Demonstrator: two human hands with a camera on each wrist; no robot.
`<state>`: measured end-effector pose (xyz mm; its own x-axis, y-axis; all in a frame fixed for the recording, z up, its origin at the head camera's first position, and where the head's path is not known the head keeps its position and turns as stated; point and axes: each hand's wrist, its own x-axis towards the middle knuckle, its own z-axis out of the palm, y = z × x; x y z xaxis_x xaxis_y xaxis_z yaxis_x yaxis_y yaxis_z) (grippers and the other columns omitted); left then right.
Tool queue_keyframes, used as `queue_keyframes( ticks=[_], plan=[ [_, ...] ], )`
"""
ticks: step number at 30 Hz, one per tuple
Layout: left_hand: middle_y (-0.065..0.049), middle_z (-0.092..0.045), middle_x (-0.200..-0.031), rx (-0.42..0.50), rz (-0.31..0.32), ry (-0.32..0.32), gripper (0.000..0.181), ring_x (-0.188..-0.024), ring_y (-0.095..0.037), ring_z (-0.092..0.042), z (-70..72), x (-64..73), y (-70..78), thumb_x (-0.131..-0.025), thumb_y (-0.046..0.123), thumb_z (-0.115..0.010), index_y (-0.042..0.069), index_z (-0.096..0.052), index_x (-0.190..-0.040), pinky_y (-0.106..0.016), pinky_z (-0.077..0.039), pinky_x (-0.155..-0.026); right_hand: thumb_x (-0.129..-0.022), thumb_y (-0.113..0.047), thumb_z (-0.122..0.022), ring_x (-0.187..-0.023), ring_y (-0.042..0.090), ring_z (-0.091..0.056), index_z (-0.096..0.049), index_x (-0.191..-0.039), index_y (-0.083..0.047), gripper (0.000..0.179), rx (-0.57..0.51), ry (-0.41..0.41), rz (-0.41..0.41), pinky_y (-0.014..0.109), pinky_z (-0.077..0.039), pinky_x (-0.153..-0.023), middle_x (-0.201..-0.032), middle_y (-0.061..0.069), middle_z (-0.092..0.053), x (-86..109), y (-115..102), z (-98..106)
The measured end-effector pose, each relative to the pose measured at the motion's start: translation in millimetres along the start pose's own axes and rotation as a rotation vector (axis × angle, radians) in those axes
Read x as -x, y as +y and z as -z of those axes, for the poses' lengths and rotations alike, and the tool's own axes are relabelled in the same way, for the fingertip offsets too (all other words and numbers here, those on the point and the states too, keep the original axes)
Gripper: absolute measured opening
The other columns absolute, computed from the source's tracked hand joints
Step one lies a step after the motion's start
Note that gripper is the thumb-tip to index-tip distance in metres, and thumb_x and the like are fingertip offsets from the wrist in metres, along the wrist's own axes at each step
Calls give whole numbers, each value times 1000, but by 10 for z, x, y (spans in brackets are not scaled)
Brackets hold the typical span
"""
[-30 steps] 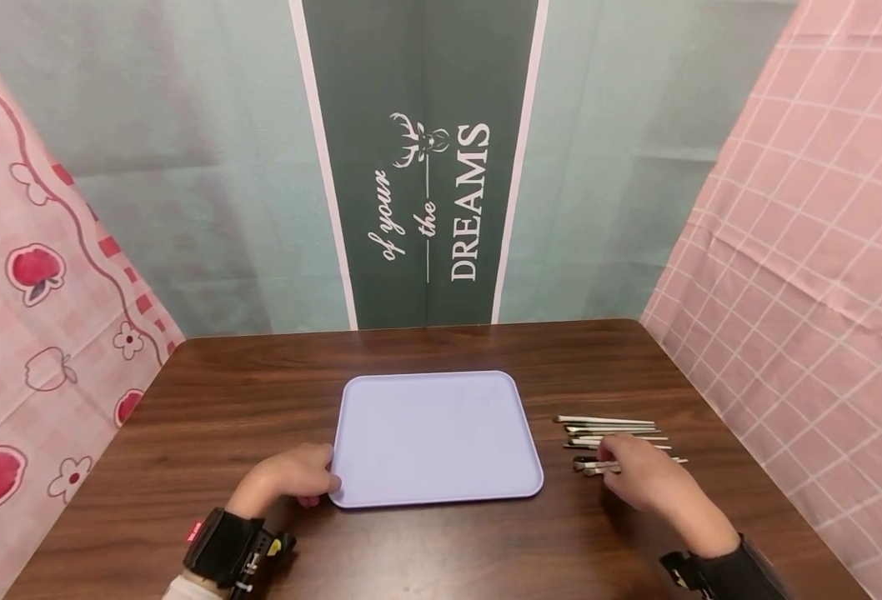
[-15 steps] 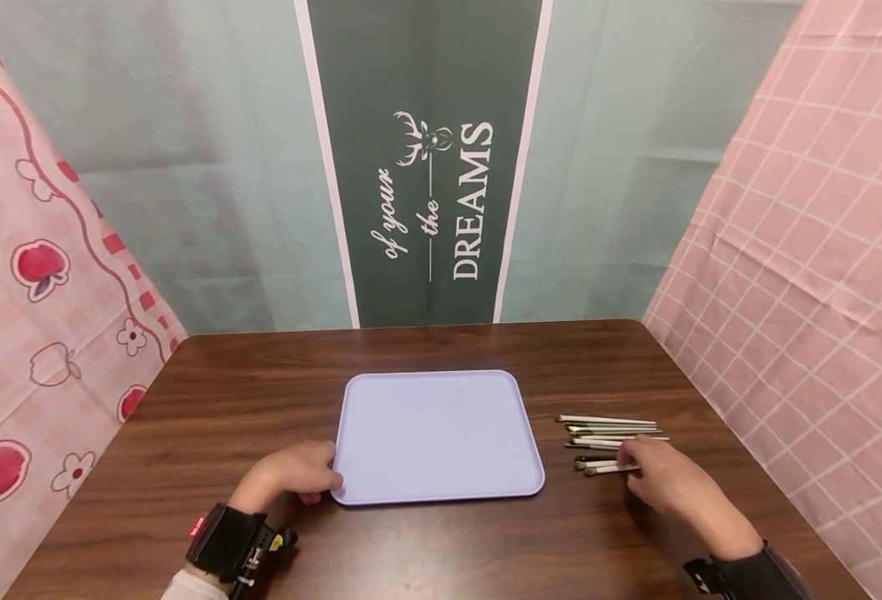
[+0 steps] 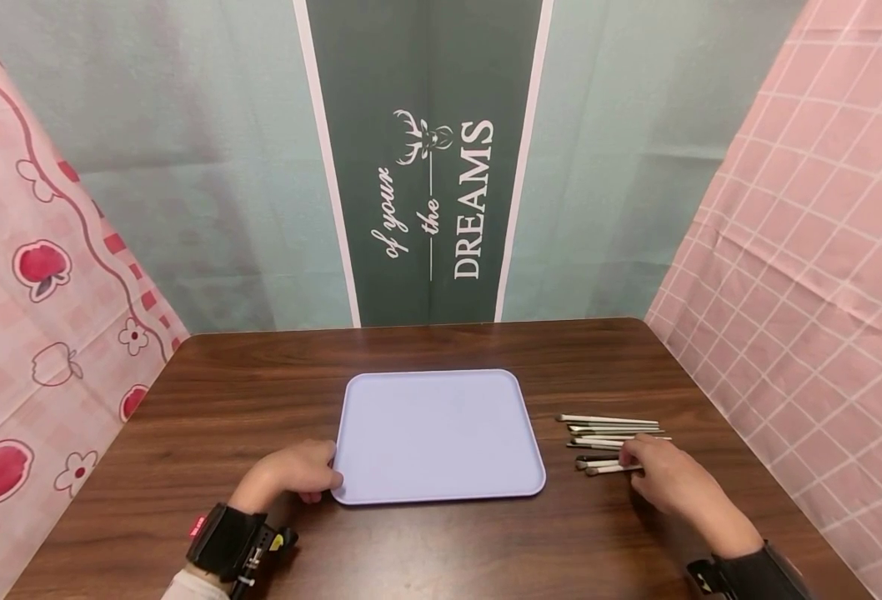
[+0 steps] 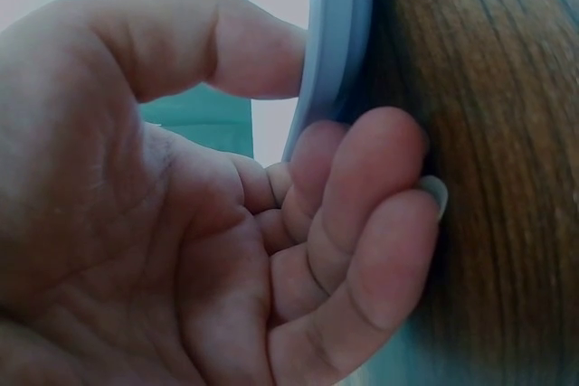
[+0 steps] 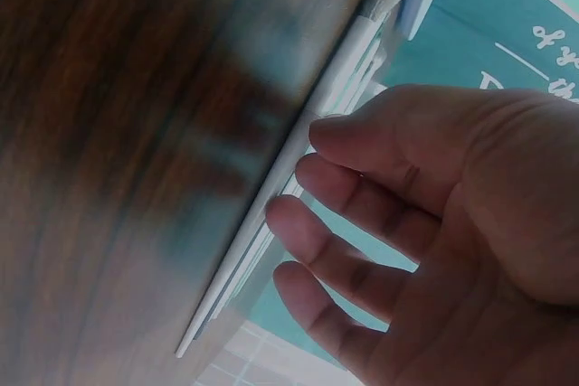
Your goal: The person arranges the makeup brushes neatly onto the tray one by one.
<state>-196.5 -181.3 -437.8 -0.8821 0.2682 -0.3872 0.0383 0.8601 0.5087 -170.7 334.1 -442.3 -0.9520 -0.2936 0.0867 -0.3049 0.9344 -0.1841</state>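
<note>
A pale lavender tray (image 3: 441, 437) lies flat on the table. My left hand (image 3: 298, 471) holds its near left corner; in the left wrist view the thumb rests on the rim and the other fingers are curled at the outer side. To the tray's right, several slim makeup brushes (image 3: 609, 419) lie side by side, pale-handled, bristles toward the tray. My right hand (image 3: 666, 475) is over the handles of the nearest ones. In the right wrist view its loosely bent fingertips are at the nearest brush (image 5: 339, 74), which lies on the table; the hand covers some handle ends.
The dark brown wood table (image 3: 261, 383) carries the tray and brushes. A green-grey curtain (image 3: 598, 167) with printed lettering hangs behind it. Pink patterned cloths, such as the checked one (image 3: 809, 275), hang at both sides.
My right hand has slid to the right along the brushes, baring more of the nearest handles, and has hardly moved in the last half second. My left hand stays on the tray corner.
</note>
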Motion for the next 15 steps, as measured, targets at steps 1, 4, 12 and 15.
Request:
queue_keyframes(
  ticks=[1,4,12,15],
  plan=[
    [-8,-58,-68,1,-2,0,16,-55,-19,-61,1,1,-1,-84,11,-69,5,-55,-83,-32,-54,-53,-66,2,-70,-80,15,-58,-60,-82,-18,27,4,5,4,38,-49,-68,-85,-5,-58,-2,2,-4],
    [-8,-58,-67,4,-8,2,16,-54,-19,-61,5,8,-1,-84,11,-69,5,-55,-83,-32,-54,-53,-66,4,-70,-79,15,-58,-60,-81,-19,29,17,16,14,38,-49,-66,-84,-6,-58,-7,2,-17],
    [-7,-58,-66,1,-20,7,15,-53,-19,-60,4,15,-1,-84,12,-69,5,-55,-82,-31,-53,-52,-70,5,-70,-75,13,-54,-57,-76,-21,30,64,45,44,36,-47,-64,-76,-9,-54,-27,11,-70],
    [-7,-58,-65,-4,-18,10,15,-53,-19,-60,8,19,5,-84,12,-69,6,-55,-82,-31,-53,-51,-71,4,-70,-73,13,-53,-56,-74,-22,30,80,45,53,35,-46,-64,-74,-10,-53,-33,21,-90]
  ],
)
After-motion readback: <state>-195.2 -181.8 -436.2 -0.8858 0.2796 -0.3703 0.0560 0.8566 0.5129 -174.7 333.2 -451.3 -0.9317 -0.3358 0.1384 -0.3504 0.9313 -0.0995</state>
